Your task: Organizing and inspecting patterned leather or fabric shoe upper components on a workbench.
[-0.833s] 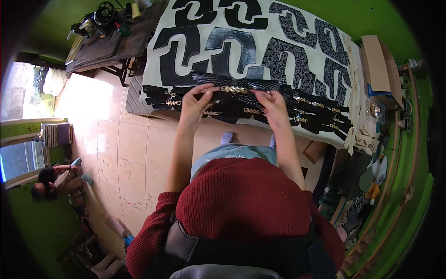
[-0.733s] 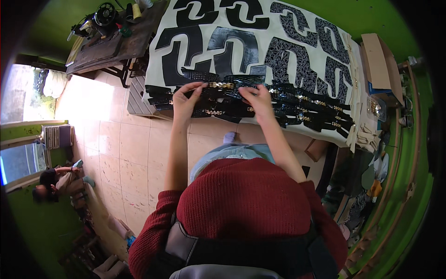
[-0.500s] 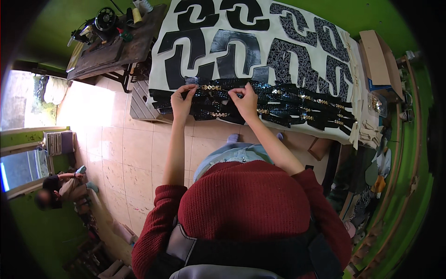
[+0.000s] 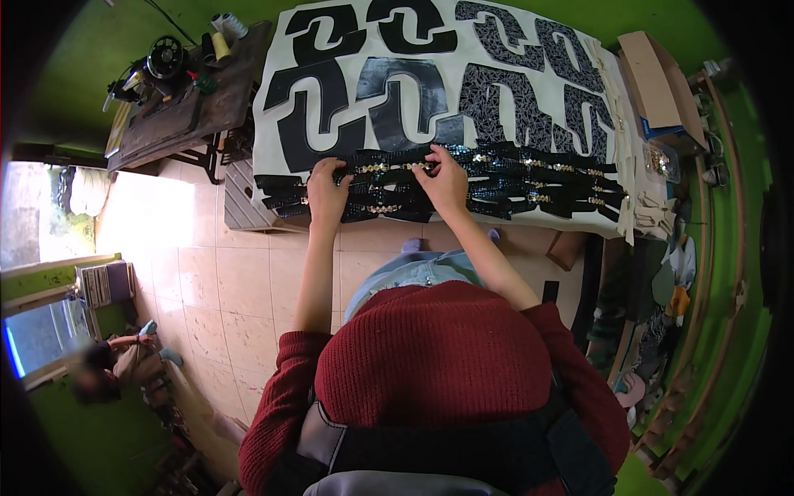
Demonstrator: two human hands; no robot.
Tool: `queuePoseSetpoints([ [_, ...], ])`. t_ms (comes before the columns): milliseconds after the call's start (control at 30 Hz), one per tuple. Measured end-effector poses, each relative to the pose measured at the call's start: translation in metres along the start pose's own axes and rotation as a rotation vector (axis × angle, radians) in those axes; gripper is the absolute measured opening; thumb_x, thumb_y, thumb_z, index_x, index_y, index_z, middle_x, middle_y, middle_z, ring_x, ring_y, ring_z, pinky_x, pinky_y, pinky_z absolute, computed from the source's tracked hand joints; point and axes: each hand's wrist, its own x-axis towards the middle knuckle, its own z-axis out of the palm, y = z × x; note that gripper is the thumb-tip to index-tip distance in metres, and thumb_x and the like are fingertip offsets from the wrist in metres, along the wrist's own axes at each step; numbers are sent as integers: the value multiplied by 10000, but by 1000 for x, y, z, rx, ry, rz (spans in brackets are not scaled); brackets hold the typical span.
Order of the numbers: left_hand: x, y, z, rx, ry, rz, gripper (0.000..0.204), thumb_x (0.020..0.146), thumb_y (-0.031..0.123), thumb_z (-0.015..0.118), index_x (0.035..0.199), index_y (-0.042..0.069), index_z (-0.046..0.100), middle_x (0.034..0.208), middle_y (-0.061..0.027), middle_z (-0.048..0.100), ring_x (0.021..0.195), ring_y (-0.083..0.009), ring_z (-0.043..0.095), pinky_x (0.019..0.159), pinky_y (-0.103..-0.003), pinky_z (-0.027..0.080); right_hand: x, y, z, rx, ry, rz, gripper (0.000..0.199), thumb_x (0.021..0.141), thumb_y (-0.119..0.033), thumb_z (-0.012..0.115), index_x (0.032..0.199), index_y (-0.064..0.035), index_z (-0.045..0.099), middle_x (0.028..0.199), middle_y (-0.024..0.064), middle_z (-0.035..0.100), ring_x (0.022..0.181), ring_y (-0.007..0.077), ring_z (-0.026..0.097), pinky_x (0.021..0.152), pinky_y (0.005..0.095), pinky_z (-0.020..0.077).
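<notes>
Shiny black strips with gold ornaments (image 4: 504, 186) lie in rows along the near edge of the table. My left hand (image 4: 328, 194) is on the top row at its left part, fingers curled and thumb bent toward them around a strip's edge. A short way to the right, my right hand (image 4: 447, 183) grips the same row between thumb and forefinger, beside a gold ornament (image 4: 411, 167). Black curved cut pieces (image 4: 313, 103) lie beyond the strips, and grey-patterned cut pieces (image 4: 500, 103) lie farther right.
The white-covered table (image 4: 266, 87) stands before me. A sewing machine (image 4: 165, 62) with thread cones (image 4: 219, 45) is on a wooden stand at far left. Beyond the table's right end are a cardboard box (image 4: 653, 78) and a plastic tub (image 4: 662, 161). A person (image 4: 128, 360) sits at lower left.
The table and its contents have shifted left and slightly down in view. Both hands have moved slightly right along the strips, and a second gold ornament now shows between them.
</notes>
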Motion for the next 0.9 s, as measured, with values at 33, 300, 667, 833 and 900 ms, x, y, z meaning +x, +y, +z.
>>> queuePoseSetpoints([
  [33, -1, 1, 0, 94, 20, 24, 291, 674, 71, 689, 957, 28, 636, 1050, -130, 601, 985, -293, 559, 856, -364, 422, -2, -2, -2, -116, 11, -75, 420, 667, -168, 710, 1039, -51, 554, 885, 59, 617, 784, 252, 598, 710, 364, 456],
  [300, -20, 24, 22, 258, -141, 182, 321, 839, 122, 481, 1138, 39, 561, 1277, -136, 472, 1206, -316, 404, 991, -478, 287, -17, -15, 18, -319, -246, -570, 430, 775, -88, 557, 1201, -101, 507, 1245, 122, 480, 1158, 254, 453, 963, 457, 316],
  [667, -19, 24, 38, 435, -379, 166, 428, 850, 127, 444, 1268, 37, 434, 1324, -141, 421, 1221, -309, 393, 1038, -478, 238, -19, -16, 40, -861, -510, -575, 595, 801, -149, 489, 1350, -26, 297, 1391, 119, 333, 1312, 222, 273, 1071, 529, 16],
  [833, -19, 19, 32, 442, -301, 225, 414, 821, 96, 433, 1229, 52, 491, 1272, -119, 487, 1197, -288, 433, 1048, -477, 214, -10, -30, 35, -789, -531, -583, 517, 796, -139, 480, 1290, -22, 388, 1351, 142, 384, 1290, 230, 316, 1074, 523, 43],
  [900, -21, 16, 33, 431, -308, 190, 406, 825, 89, 444, 1226, 48, 495, 1263, -139, 490, 1200, -279, 432, 1049, -486, 208, -13, -28, 37, -733, -550, -552, 507, 790, -131, 491, 1283, -48, 406, 1340, 144, 396, 1273, 240, 346, 1075, 518, 69],
])
